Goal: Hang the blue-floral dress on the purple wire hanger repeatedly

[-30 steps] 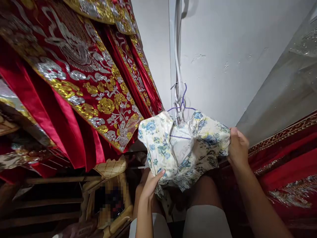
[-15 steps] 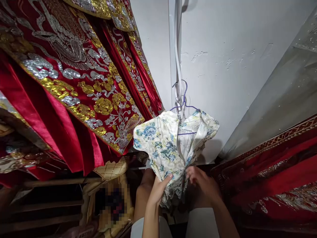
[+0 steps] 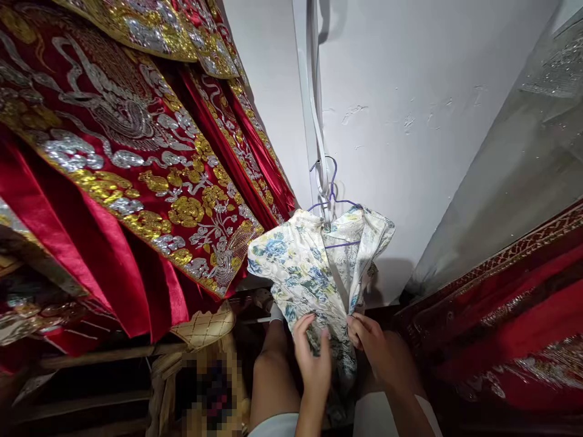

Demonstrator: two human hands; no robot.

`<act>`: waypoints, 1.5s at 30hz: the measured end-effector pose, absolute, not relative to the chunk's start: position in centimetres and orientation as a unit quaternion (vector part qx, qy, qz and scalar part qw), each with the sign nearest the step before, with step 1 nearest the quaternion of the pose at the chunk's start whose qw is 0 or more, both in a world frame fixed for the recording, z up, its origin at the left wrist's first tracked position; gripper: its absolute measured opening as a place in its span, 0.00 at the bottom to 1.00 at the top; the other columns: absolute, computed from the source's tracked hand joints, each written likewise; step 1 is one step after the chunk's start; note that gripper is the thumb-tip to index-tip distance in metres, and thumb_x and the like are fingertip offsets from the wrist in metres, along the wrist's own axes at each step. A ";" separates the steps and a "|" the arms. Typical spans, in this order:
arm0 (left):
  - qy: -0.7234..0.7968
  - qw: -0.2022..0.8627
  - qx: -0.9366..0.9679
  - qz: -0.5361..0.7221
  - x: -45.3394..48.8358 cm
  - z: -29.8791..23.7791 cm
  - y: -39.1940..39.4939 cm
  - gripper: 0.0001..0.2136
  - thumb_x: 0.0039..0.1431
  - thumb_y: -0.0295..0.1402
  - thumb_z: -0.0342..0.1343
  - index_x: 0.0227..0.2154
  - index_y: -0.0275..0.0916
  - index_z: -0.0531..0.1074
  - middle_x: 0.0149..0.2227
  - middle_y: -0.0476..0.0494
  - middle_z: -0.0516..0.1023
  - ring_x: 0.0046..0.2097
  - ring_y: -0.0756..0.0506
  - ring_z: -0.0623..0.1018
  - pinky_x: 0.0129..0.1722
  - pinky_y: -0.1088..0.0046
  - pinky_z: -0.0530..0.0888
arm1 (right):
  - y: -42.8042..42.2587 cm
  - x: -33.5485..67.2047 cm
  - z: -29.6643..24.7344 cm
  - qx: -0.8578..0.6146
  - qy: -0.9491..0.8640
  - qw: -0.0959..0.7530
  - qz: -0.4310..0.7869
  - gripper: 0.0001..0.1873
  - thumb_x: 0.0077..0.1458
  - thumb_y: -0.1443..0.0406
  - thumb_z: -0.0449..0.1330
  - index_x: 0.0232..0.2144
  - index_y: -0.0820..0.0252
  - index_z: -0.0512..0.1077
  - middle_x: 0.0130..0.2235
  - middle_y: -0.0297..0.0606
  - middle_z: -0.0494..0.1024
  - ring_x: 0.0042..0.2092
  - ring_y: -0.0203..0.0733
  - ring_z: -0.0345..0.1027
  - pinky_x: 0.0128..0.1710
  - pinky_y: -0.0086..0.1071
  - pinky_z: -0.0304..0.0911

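A white dress with blue and yellow flowers hangs on a purple hanger, its front parted at the neck. My right hand pinches the right front edge of the dress with thumb and fingertips, low on the opening. Just left of it, my left hand is in front of the lower dress with thumb and fingers apart, holding nothing. The hanger's hook is caught on a white strap by the wall. Below the hands, the lower part of the dress falls into shadow.
Red garments with gold and silver embroidery hang close on the left. A bamboo frame stands below them. To the right are a sheer covering and more red cloth. A white wall is behind the dress.
My left hand has let go of the dress and moved right, its fingers now spread. My right hand has closed on the front edge. The view has shifted slightly.
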State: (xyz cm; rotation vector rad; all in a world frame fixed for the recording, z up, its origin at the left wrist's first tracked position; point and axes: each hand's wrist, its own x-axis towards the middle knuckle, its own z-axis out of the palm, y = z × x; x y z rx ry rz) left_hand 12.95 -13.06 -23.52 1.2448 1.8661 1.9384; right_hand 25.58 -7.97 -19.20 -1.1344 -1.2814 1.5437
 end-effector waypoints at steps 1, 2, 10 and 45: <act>0.607 0.110 0.469 0.632 13.8 -23.6 -12.5 0.12 0.62 0.38 0.58 0.47 0.41 0.72 0.49 0.36 0.75 0.53 0.38 0.76 0.55 0.59 0.72 | -8.0 25.6 -19.0 -0.450 -0.512 0.397 0.614 0.23 0.55 0.49 0.58 0.18 0.53 0.56 0.18 0.30 0.55 0.22 0.38 0.46 0.24 0.34 0.50; 0.590 0.121 0.500 0.622 14.5 -23.5 -12.0 0.10 0.64 0.36 0.56 0.45 0.40 0.73 0.45 0.37 0.76 0.49 0.40 0.77 0.51 0.61 0.74 | -7.9 25.6 -18.7 -0.444 -0.523 0.387 0.616 0.23 0.54 0.50 0.58 0.17 0.53 0.56 0.18 0.29 0.55 0.22 0.37 0.47 0.25 0.34 0.50; 0.551 0.120 0.550 0.616 15.3 -21.6 -10.9 0.05 0.66 0.28 0.52 0.35 0.39 0.71 0.33 0.45 0.75 0.37 0.47 0.76 0.39 0.73 0.73 | -6.3 26.4 -17.3 -0.400 -0.533 0.365 0.650 0.18 0.51 0.54 0.61 0.18 0.58 0.67 0.18 0.30 0.66 0.21 0.32 0.52 0.23 0.30 0.48; 0.567 0.206 0.624 0.497 12.4 -19.9 -9.5 0.03 0.64 0.29 0.51 0.34 0.40 0.67 0.30 0.48 0.72 0.34 0.46 0.74 0.37 0.71 0.71 | 1.0 22.8 -1.8 -0.288 -0.600 0.492 0.561 0.08 0.51 0.64 0.58 0.23 0.62 0.73 0.16 0.31 0.71 0.16 0.29 0.53 0.17 0.25 0.47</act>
